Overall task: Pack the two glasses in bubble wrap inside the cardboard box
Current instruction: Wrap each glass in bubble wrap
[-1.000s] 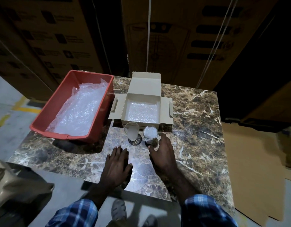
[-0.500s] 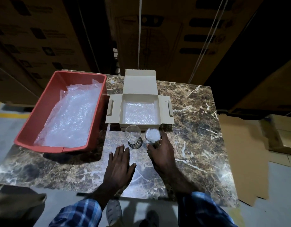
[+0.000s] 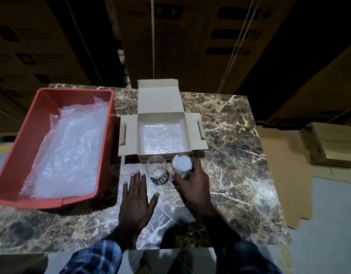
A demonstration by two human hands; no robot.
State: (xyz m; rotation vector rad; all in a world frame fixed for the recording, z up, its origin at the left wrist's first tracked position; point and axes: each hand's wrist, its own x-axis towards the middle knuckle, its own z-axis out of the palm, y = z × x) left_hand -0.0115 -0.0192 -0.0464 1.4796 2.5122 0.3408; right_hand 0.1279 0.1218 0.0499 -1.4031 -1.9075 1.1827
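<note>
While curled round the right-hand clear stemmed drinking glass stuffed with white bubble wrap [image 3: 182,165], right hand [image 3: 192,186] grips it from the near side, just in front of the box. Left hand [image 3: 137,196] flat on the tabletop, fingers straight and spread, holding nothing, fingertips just beside the foot of the second clear stemmed glass [image 3: 156,170]. That glass upright, unfilled, faceted bowl on a dark round foot, standing just left of the stuffed one; whether the two touch, impossible to tell.

Small open beige cardboard box [image 3: 131,135] just beyond both glasses, lid flap raised at the far side, two side flaps folded outward with slots, floor lined with a sheet of clear bubble wrap [image 3: 162,138]. Red rectangular plastic bin [image 3: 18,147] to the left of the box, close beside its left flap, holding a crumpled heap of loose bubble wrap [image 3: 72,151].

Brown marble-patterned tabletop [image 3: 230,155] with white veins, glossy, reflecting light near the hands. Grey concrete floor [image 3: 332,224] around it, flattened brown cardboard sheets [image 3: 283,184] on it to the right. Large printed cardboard cartons [image 3: 180,40] stacked behind, dim.

Counted: two glasses, one small box, one red bin, two hands, two blue checked sleeves [image 3: 95,260].
</note>
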